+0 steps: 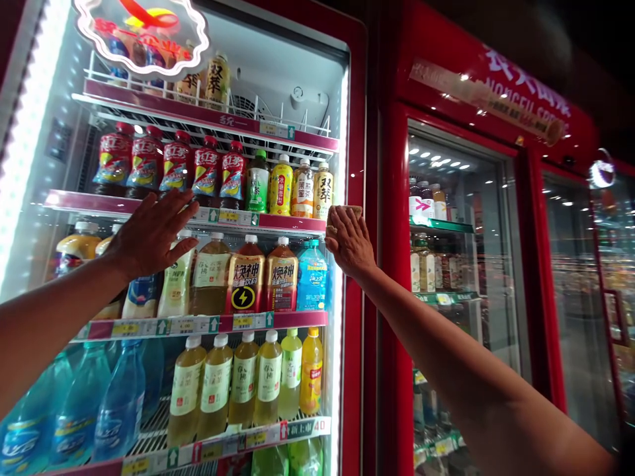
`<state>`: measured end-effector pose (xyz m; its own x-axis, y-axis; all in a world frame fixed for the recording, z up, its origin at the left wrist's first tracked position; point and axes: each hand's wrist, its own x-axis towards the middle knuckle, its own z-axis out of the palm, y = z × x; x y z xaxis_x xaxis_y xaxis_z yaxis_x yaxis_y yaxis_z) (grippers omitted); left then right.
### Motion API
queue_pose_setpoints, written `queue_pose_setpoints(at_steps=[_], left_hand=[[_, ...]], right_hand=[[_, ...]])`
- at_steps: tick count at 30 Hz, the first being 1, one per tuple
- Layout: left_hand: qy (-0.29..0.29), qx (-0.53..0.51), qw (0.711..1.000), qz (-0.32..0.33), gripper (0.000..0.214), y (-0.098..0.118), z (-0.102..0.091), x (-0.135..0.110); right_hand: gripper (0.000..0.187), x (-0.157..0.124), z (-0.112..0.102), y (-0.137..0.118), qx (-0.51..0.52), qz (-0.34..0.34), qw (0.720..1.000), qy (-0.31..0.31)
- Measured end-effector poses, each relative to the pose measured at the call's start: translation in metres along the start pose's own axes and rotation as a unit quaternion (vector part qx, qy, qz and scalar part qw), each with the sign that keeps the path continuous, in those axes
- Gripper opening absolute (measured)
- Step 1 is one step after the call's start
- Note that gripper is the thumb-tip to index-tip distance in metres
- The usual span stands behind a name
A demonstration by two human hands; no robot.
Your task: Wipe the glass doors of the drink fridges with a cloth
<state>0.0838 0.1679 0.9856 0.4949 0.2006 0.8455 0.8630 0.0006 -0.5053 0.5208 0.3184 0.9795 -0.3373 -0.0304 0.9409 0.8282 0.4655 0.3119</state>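
Observation:
My left hand point(151, 238) is open, its fingers stretched out flat in front of the glass door point(278, 73) of a drinks fridge, level with the second price rail. Whether the palm touches the glass I cannot tell. My right hand point(350, 239) presses a light folded cloth point(346, 210) against the right edge of the same door, beside the red frame point(358, 158). Part of the cloth shows above and beside the fingers; the rest is hidden under the palm. Behind the glass stand red-labelled tea bottles point(177, 158) and energy drink bottles point(245, 274).
A glowing sign point(143, 36) hangs at the door's upper left. Large blue bottles point(116, 403) and pale tea bottles point(188, 383) fill the lower shelf. Another red fridge point(391, 198) with drinks stands to the right, and further glass doors point(578, 297) follow.

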Motion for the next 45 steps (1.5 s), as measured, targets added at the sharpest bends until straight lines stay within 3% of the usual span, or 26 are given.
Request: queue_pose_setpoints(at_steps=[7,14,20,27,33,40,45], left_hand=[[0.002,0.002,1.0,-0.005,0.075,0.0,0.0,0.001],[0.011,0.039,0.999,0.01,0.065,-0.002,0.005,0.0],[0.033,0.059,0.997,0.035,0.065,-0.001,0.006,-0.001],[0.03,0.07,0.996,0.04,0.071,-0.001,0.006,-0.001],[0.03,0.055,0.998,0.029,0.081,0.002,0.004,-0.001],[0.051,0.012,0.998,0.034,0.092,-0.001,0.009,-0.002],[0.043,-0.003,0.999,0.031,0.096,-0.001,0.008,-0.001]], right_hand=[[0.071,0.019,0.004,0.021,0.0,0.037,0.999,0.018],[0.071,-0.01,0.006,0.016,0.004,0.044,0.999,0.02],[0.067,0.027,0.004,0.027,0.013,0.083,0.996,0.018],[0.065,0.035,0.008,0.03,0.023,0.086,0.996,0.028],[0.065,0.07,0.01,0.042,0.036,0.085,0.995,0.031],[0.064,0.045,0.014,0.031,0.049,0.059,0.996,0.051],[0.068,0.06,0.01,0.031,0.047,0.07,0.996,0.026]])
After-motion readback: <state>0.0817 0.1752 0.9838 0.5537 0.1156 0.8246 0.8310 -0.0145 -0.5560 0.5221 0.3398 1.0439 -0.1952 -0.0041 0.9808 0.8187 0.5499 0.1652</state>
